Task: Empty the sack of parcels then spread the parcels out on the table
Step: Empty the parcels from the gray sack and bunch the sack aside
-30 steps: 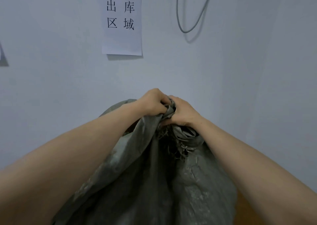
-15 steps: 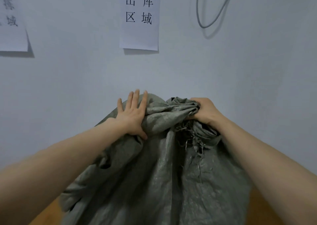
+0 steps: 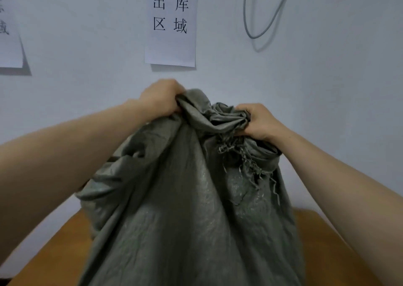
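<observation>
A large grey-green woven sack (image 3: 185, 209) hangs in front of me, held up above the wooden table (image 3: 54, 255). My left hand (image 3: 160, 98) grips a bunched fold at the sack's top left. At the top right, my right hand (image 3: 259, 120) grips the gathered, frayed end of the sack, with loose threads dangling below it. No parcels are visible; the sack hides what lies under it.
A pale wall stands close behind the table. On it hang a paper sign with printed characters (image 3: 171, 24), another sheet (image 3: 8, 30) at the far left, and a grey cable loop (image 3: 261, 19) at the upper right.
My left hand, flat on the sack half a second ago, has closed on a fold and lifted it. The sack's top has risen; my right hand kept its grip.
</observation>
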`<state>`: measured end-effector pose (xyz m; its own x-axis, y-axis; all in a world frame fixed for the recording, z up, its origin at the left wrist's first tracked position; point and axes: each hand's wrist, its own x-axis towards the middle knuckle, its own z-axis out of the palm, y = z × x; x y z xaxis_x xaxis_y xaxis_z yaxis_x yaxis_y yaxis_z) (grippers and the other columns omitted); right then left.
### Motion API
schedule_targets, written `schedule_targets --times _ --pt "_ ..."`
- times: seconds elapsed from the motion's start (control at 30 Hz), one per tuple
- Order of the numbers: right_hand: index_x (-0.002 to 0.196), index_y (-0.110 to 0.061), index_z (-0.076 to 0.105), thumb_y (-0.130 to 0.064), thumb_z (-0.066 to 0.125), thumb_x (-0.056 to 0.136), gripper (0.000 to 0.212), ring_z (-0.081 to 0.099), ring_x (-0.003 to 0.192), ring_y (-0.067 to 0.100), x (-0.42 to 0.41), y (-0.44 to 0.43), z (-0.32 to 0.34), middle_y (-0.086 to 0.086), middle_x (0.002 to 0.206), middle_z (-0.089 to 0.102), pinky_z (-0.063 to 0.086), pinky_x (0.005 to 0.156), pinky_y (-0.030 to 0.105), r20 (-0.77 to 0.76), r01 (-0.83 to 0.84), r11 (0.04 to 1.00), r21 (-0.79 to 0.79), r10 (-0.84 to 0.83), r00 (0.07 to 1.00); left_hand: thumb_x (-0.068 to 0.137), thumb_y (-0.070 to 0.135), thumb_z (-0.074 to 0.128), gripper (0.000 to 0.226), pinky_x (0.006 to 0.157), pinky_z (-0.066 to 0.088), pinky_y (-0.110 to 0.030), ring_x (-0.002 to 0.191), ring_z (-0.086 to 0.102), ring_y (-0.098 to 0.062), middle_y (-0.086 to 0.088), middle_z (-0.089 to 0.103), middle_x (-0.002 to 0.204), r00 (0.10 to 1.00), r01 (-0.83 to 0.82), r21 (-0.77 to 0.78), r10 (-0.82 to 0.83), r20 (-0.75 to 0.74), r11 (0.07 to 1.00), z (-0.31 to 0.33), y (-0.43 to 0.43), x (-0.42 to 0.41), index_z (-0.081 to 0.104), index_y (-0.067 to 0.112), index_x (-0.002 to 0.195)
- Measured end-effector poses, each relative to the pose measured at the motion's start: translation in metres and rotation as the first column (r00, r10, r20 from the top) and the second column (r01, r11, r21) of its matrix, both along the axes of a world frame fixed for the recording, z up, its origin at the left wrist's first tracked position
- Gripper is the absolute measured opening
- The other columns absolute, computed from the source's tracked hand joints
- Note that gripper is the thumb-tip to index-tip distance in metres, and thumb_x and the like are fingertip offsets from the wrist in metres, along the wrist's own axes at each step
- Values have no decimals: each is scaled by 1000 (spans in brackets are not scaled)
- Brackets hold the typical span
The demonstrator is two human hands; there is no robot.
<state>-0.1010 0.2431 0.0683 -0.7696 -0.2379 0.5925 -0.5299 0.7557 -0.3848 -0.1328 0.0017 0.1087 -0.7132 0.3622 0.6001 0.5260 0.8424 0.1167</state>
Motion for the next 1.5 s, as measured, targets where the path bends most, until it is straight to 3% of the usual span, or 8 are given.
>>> schedule_targets --times 0.13,0.37,0.67,0.77,0.9,1.13,1.3,1.5 --pt "147 -22 23 -14 88 61 109 41 129 20 0 -12 0 7 147 28 38 103 26 73 -49 998 -46 52 996 77 -1 56 38 91 44 -35 109 58 -29 -8 66 105 995 94 -37 -93 21 995 4 5 5 68 15 109" --pt "138 -37 -25 -25 93 51 147 12 146 15 -11 -45 -37 -2 158 -1 21 119 38 210 -282 959 10 274 939 80 -7 48 41 88 42 -29 108 59 -26 -9 68 113 974 226 -122 -221 54 967 -35 19 16 68 10 111" --pt "116 -21 59 -14 80 65 56 56 90 13 -18 -63 -47 -8 96 62 42 76 27 87 -63 998 -9 64 994 74 27 68 60 97 38 -23 122 51 -21 -8 57 130 919 199 183 -248 307 963 -45 10 35 52 15 131" --pt "82 -34 60 -7 78 63 38 58 79 13 -23 -49 -57 -15 76 61 45 74 31 94 -73 994 -76 80 992 54 64 78 137 120 5 -40 147 -3 -23 -8 -3 159 914 93 -263 23 405 960 -51 -14 44 -9 21 151" --pt "89 -23 68 2 78 66 36 61 86 9 -22 -37 -59 -7 85 65 46 79 25 82 -85 988 -132 96 992 43 70 79 157 119 -1 -48 141 -29 -25 -7 -36 151 790 -19 -413 267 552 911 -72 -51 41 -40 29 137" --pt "85 -19 70 3 77 69 28 50 113 11 -10 -23 -54 -1 126 51 32 95 13 111 -92 995 40 88 990 63 37 85 141 108 38 -39 144 16 -31 -7 -7 157 705 -75 -61 96 703 995 -122 -62 14 -34 40 138" --pt "79 -22 68 5 75 71 29 59 103 13 -2 -14 -55 -1 106 64 42 91 19 200 -119 991 -59 129 971 87 17 58 28 81 40 -27 107 57 -27 -14 62 120 843 -87 -108 131 521 990 -121 -48 5 62 8 114" --pt "109 -25 59 1 82 65 56 58 100 14 5 -23 -37 2 109 61 45 94 33 123 -149 986 -68 157 980 85 3 51 23 69 39 -29 94 60 -34 -24 66 103 938 -194 49 171 302 980 -69 -36 1 67 -5 99"
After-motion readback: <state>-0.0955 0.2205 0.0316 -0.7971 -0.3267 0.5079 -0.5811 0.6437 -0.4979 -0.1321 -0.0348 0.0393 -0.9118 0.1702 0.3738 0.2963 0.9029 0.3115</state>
